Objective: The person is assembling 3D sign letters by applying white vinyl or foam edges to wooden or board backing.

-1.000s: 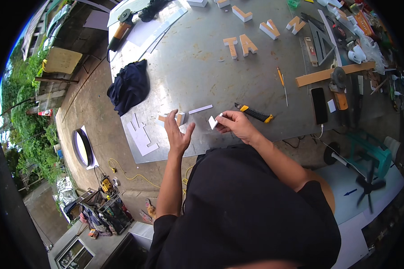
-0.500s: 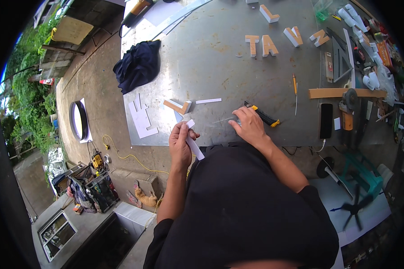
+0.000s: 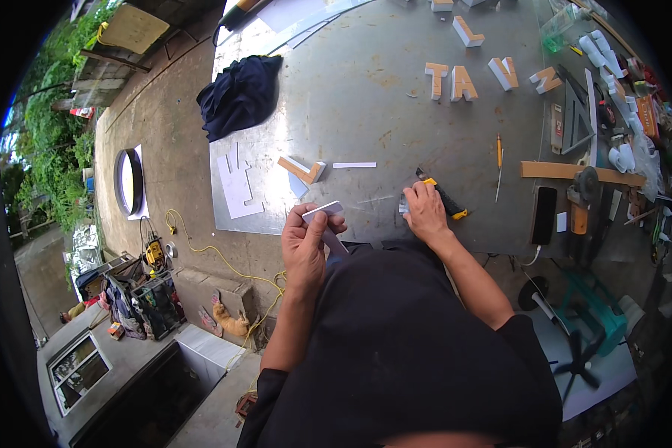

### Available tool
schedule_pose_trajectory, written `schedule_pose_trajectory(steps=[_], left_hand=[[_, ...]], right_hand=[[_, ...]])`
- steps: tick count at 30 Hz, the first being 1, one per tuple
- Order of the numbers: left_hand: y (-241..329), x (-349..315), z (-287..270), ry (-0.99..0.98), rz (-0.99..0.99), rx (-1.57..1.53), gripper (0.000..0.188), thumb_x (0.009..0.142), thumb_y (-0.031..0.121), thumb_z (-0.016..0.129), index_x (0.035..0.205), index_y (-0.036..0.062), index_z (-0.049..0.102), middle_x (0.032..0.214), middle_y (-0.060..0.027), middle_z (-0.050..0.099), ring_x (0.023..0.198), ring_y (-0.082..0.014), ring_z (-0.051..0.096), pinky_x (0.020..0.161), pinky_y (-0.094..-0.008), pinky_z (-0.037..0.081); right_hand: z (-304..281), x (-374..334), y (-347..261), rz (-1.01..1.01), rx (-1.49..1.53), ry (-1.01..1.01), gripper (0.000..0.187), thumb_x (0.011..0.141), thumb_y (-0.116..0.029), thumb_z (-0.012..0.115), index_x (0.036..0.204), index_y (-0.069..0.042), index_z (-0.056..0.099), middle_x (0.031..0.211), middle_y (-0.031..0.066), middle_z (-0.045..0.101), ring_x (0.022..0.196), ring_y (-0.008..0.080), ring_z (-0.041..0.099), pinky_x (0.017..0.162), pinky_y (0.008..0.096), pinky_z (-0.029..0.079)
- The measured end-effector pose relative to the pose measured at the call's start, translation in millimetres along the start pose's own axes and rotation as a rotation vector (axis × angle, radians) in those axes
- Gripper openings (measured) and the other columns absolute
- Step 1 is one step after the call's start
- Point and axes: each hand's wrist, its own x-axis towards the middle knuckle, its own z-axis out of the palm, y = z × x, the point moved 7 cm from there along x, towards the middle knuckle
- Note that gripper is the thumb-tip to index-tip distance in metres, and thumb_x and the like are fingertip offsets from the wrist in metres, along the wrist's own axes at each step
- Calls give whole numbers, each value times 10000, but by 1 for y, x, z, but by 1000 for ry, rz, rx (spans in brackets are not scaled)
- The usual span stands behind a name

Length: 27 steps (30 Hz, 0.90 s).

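Note:
My left hand [image 3: 305, 243] is closed on a white strip [image 3: 323, 211], held just past the table's near edge, with its lower part hanging below the fingers. On the metal table [image 3: 366, 89], the fingers of my right hand [image 3: 428, 213] are bent over a small shiny piece [image 3: 404, 204], whose shape is mostly hidden. Right beside that hand lies a yellow and black utility knife [image 3: 444, 198]. An angled letter piece with a brown face and white sides [image 3: 302, 170] rests beyond my left hand. Another thin white strip [image 3: 355, 165] lies to its right.
Several brown-faced block letters [image 3: 464, 84] stand farther back. A cut white sheet [image 3: 239, 183] and dark cloth [image 3: 240, 97] lie at left. On the right are a pencil [image 3: 499, 149], phone [image 3: 544, 215], wooden strip [image 3: 560, 171] and clutter. A yellow cord [image 3: 220, 260] crosses the floor.
My left hand has turned the strip, so its upper end now points to the right. My right hand's fingers have drawn in over the small shiny piece. The view has shifted slightly.

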Motion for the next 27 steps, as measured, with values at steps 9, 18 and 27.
schedule_pose_trajectory(steps=[9, 18, 27], left_hand=[[-37, 6, -18, 76, -55, 50, 126, 1008, 102, 636, 1113, 40, 606, 941, -70, 685, 887, -154, 666, 819, -307, 554], [-91, -1, -10, 47, -311, 178, 128, 948, 71, 706, 1025, 31, 612, 926, -17, 632, 800, -89, 630, 677, -229, 532], [-114, 29, 25, -393, 220, 813, 337, 854, 244, 817, 1080, 37, 677, 976, -63, 695, 956, -188, 646, 865, -339, 497]], right_hand=[[-15, 0, -14, -98, 129, 93, 501, 712, -160, 845, 1167, -82, 648, 1154, 93, 573, 1100, 290, 541, 942, 405, 457], [-76, -31, -83, -72, 592, 95, 524, 852, -264, 777, 1272, -20, 580, 1014, 163, 673, 933, 356, 657, 826, 460, 531], [-42, -68, -44, 260, 527, 187, 199, 1000, -133, 567, 1138, 10, 559, 876, 179, 667, 783, 364, 657, 698, 454, 513]])
